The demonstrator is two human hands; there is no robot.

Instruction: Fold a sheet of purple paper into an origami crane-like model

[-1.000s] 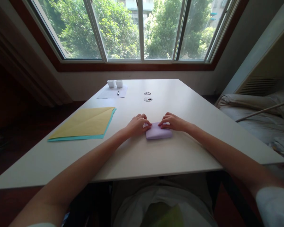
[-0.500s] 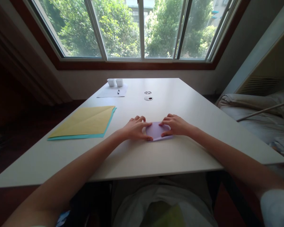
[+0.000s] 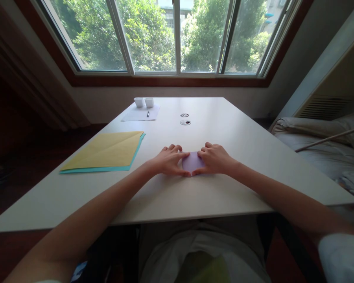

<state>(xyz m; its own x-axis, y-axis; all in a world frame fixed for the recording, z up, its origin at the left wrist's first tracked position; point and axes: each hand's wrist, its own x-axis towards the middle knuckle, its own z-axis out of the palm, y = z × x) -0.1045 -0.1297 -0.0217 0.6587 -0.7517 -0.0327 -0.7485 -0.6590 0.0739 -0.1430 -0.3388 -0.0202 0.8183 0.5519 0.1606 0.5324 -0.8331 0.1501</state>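
A small folded sheet of purple paper [image 3: 192, 161] lies on the white table [image 3: 177, 200] between my two hands. At its left edge, my left hand [image 3: 171, 160] grips the sheet, thumb at the near left corner and index finger farther up. My right hand [image 3: 214, 158] bears on the right part of the paper, its thumb along the near edge and curled fingers at the far edge. The two thumb tips almost meet at the near edge. The paper's right end is hidden under my right hand.
To the left lie a yellow sheet [image 3: 106, 149] and a teal sheet [image 3: 132, 164] beneath it. Farther back are white paper [image 3: 135, 114], a pen [image 3: 148, 114] and two white cups [image 3: 144, 102]. Round cable-hole covers [image 3: 185, 122] sit mid-table.
My right hand has slid left along the purple paper, its thumb now close to my left thumb. My left hand has stayed in place.
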